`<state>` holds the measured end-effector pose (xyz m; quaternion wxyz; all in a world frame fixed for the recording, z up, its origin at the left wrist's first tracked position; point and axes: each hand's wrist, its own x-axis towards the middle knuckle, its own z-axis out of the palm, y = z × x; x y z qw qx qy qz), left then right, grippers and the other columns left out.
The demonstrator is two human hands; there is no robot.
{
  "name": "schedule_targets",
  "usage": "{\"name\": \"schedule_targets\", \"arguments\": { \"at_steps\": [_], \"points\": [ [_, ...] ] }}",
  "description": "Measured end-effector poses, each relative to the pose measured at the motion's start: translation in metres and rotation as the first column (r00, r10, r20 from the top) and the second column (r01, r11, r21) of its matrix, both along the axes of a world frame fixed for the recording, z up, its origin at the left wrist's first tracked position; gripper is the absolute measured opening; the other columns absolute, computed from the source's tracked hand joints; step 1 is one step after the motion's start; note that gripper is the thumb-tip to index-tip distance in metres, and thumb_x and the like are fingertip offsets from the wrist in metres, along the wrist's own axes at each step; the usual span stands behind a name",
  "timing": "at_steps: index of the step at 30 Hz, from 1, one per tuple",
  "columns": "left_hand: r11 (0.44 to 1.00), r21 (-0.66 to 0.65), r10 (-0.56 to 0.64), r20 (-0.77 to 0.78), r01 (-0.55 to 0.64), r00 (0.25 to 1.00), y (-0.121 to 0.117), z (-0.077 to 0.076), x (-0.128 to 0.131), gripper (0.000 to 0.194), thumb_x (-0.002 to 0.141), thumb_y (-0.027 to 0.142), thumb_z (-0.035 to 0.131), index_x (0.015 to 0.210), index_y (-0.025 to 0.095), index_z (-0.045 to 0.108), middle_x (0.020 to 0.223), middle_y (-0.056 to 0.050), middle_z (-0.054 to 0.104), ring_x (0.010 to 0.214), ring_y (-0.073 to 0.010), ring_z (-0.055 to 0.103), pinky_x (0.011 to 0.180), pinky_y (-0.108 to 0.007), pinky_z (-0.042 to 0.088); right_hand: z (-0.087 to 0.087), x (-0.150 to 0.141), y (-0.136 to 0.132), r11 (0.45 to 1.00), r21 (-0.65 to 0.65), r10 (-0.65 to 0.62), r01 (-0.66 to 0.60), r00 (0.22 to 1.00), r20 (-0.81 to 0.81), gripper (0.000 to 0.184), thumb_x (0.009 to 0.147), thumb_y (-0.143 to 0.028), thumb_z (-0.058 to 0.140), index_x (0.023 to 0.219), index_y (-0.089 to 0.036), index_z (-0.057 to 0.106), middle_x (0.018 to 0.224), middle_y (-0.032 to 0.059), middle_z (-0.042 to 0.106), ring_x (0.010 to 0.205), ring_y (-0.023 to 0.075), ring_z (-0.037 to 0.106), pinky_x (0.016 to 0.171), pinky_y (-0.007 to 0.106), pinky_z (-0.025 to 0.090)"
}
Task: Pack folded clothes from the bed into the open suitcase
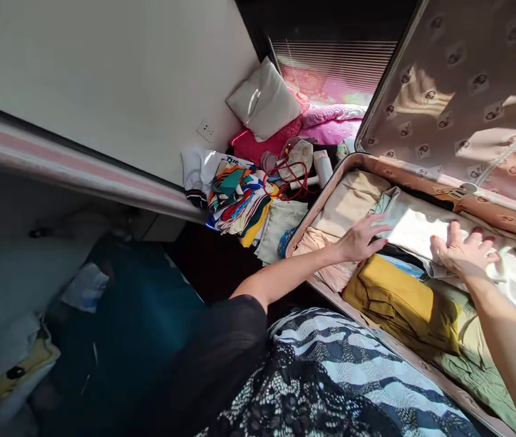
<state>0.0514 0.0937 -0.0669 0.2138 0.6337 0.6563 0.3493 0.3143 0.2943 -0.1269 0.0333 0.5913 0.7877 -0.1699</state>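
Observation:
An opened suitcase (301, 233) with a pink patterned lining lies at the right, filled with folded clothes. My right hand (465, 252) rests spread on a white folded garment (417, 218) inside it. To its left, my left hand (362, 238) hovers at or just over the clothes with fingers apart; whether it touches them I cannot tell. Beneath the left hand are a beige folded garment (349, 200) and a peach one (315, 243). Nearer to me lies a mustard-yellow folded garment (394, 291), beside green clothing (479, 370). A bit of light blue fabric (401, 266) shows between the piles.
The suitcase lid (462, 91) stands raised at the back right. Left of the case, a pile of folded colourful clothes (244, 200) lies near a red cord (292, 182) and a white bottle (323, 167). A pale cushion (264, 100) leans against the wall. Dark teal fabric (135, 315) is at lower left.

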Motion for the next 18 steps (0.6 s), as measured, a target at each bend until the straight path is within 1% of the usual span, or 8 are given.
{"name": "schedule_targets", "arguments": {
  "at_steps": [2, 3, 5, 8, 10, 14, 16, 18],
  "points": [
    [0.964, 0.157, 0.203, 0.079, -0.213, 0.976, -0.074, 0.014, -0.040, 0.036, 0.112, 0.039, 0.052, 0.134, 0.021, 0.073, 0.147, -0.017, 0.067, 0.142, -0.0274, 0.064, 0.121, -0.047, 0.053, 0.019, -0.002, -0.014, 0.995, 0.100, -0.006, 0.012, 0.998, -0.058, 0.088, 0.098, -0.075, 0.039, 0.173, -0.028, 0.043, 0.176, 0.0236, 0.031, 0.164, 0.0534, 0.022, 0.122, 0.082, 0.023],
    [0.909, 0.172, 0.366, 0.107, -0.379, 0.925, -0.111, 0.016, -0.061, 0.034, 0.113, 0.039, 0.051, 0.130, 0.019, 0.073, 0.140, -0.017, 0.070, 0.135, -0.0261, 0.067, 0.115, -0.044, 0.058, 0.029, -0.004, -0.025, 0.990, 0.141, 0.005, 0.011, 0.994, -0.110, 0.090, 0.099, -0.074, 0.038, 0.175, -0.027, 0.038, 0.178, 0.0224, 0.029, 0.165, 0.0520, 0.022, 0.125, 0.079, 0.022],
    [0.716, 0.080, 0.684, 0.115, -0.693, 0.720, -0.178, 0.013, -0.099, 0.030, 0.113, 0.035, 0.050, 0.125, 0.018, 0.072, 0.123, -0.015, 0.074, 0.116, -0.0232, 0.074, 0.100, -0.038, 0.064, 0.046, -0.014, -0.050, 0.986, 0.168, 0.021, 0.012, 0.980, -0.198, 0.092, 0.100, -0.073, 0.037, 0.177, -0.023, 0.032, 0.176, 0.0239, 0.033, 0.163, 0.0525, 0.028, 0.126, 0.077, 0.024],
    [0.539, -0.194, 0.831, -0.037, -0.820, 0.555, -0.244, -0.010, -0.128, 0.025, 0.101, 0.026, 0.069, 0.125, 0.018, 0.071, 0.122, -0.015, 0.072, 0.118, -0.0258, 0.072, 0.106, -0.042, 0.061, 0.064, -0.046, -0.100, 0.989, 0.146, 0.062, -0.022, 0.959, -0.277, 0.088, 0.099, -0.067, 0.043, 0.172, -0.017, 0.038, 0.161, 0.0293, 0.050, 0.152, 0.0538, 0.044, 0.123, 0.073, 0.035],
    [0.558, -0.331, 0.781, -0.101, -0.761, 0.617, -0.261, -0.029, -0.127, 0.039, 0.092, 0.021, 0.079, 0.130, 0.016, 0.071, 0.131, -0.017, 0.069, 0.130, -0.0295, 0.067, 0.117, -0.047, 0.055, 0.071, -0.077, -0.137, 0.979, 0.171, 0.160, -0.107, 0.928, -0.336, 0.082, 0.097, -0.061, 0.048, 0.166, -0.016, 0.045, 0.149, 0.0296, 0.060, 0.143, 0.0519, 0.054, 0.117, 0.071, 0.042],
    [0.756, -0.416, 0.528, -0.068, -0.505, 0.846, -0.248, -0.055, -0.108, 0.074, 0.085, 0.017, 0.083, 0.156, 0.018, 0.061, 0.164, -0.020, 0.052, 0.153, -0.0341, 0.051, 0.129, -0.050, 0.043, 0.078, -0.145, -0.201, 0.913, 0.246, 0.402, -0.324, 0.815, -0.417, 0.069, 0.094, -0.050, 0.052, 0.156, -0.019, 0.052, 0.138, 0.0241, 0.067, 0.129, 0.0442, 0.063, 0.112, 0.069, 0.048],
    [0.787, -0.431, 0.471, -0.043, -0.442, 0.881, -0.232, -0.061, -0.107, 0.068, 0.092, 0.013, 0.071, 0.158, 0.025, 0.061, 0.169, -0.017, 0.049, 0.154, -0.0318, 0.051, 0.130, -0.050, 0.042, 0.083, -0.176, -0.222, 0.876, 0.253, 0.483, -0.412, 0.765, -0.427, 0.064, 0.097, -0.045, 0.051, 0.156, -0.020, 0.054, 0.139, 0.0225, 0.066, 0.129, 0.0408, 0.063, 0.113, 0.067, 0.049],
    [0.777, -0.470, 0.478, 0.007, -0.419, 0.878, -0.219, -0.063, -0.115, 0.059, 0.095, 0.008, 0.059, 0.150, 0.026, 0.070, 0.158, -0.016, 0.062, 0.143, -0.0290, 0.063, 0.125, -0.048, 0.048, 0.090, -0.201, -0.237, 0.854, 0.236, 0.519, -0.463, 0.730, -0.445, 0.061, 0.098, -0.043, 0.050, 0.155, -0.020, 0.055, 0.142, 0.0224, 0.065, 0.130, 0.0391, 0.063, 0.114, 0.065, 0.050]
  ]
}}
